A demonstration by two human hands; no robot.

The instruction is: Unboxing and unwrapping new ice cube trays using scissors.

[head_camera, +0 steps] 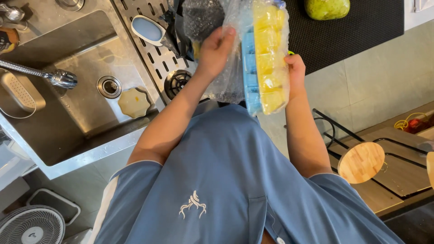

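Note:
A blue ice-cube tray [249, 68] filled with yellow frozen cubes [267, 54] stands on end inside a clear plastic bag [233, 77], held above my chest. My right hand [296, 72] grips the tray's right edge through the bag. My left hand [217, 47] clutches the crumpled plastic bag on the tray's left side, beside a dark bag [199, 20]. Both forearms reach up from my blue shirt.
A steel sink [86, 77] with a faucet head [61, 77], drain and a yellowish flat piece [134, 102] lies left. A slotted drainboard [153, 54] holds a blue scrubber [147, 29]. A green fruit [326, 8] sits on a black mat. A round wooden stool [361, 161] stands right; a fan [29, 225] is lower left.

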